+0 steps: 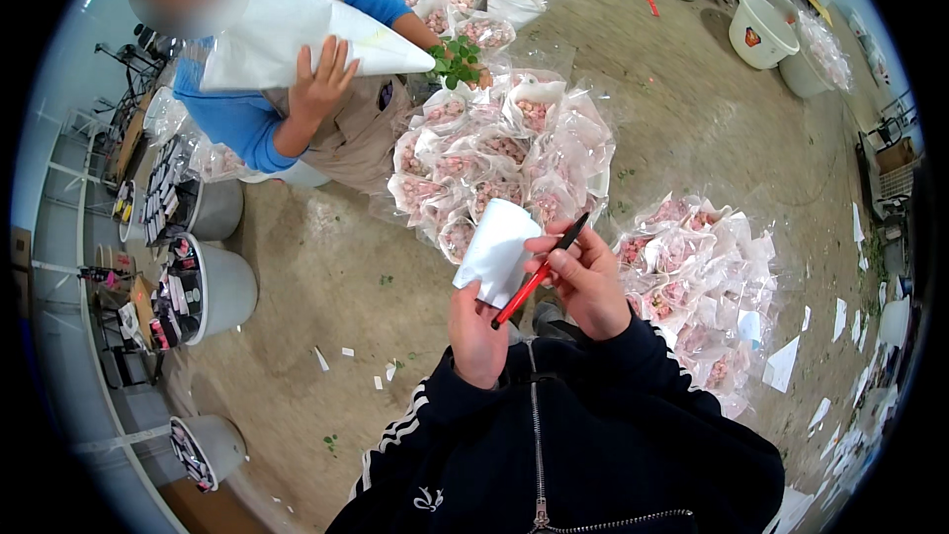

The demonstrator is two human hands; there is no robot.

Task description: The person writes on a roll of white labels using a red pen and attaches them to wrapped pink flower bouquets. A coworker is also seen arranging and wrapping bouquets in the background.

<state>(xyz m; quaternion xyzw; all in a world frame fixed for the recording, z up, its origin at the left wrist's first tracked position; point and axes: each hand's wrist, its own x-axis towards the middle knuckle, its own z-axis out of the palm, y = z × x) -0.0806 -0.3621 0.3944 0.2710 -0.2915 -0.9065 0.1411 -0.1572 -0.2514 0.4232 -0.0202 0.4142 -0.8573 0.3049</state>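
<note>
Grasping paper (497,249) and pen (529,284)
White, gently curled, in left hand (478,338); red, black-topped, slanted, in right hand (591,285).

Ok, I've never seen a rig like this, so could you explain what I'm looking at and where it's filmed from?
There is no machine here: those are a person's bare hands. The one picture comes from a wide fisheye camera on that person's head, looking down, so edges bend and the corners go black. Its left is the wearer's left.

The left hand holds a piece of white paper; the right hand holds a red and black pen across it. Ahead and to the right are wrapped pink flower bouquets. Paper scraps lie on the floor, and grey buckets stand at the left.

The blue sleeve belongs to another person, who holds a white paper cone.
</note>
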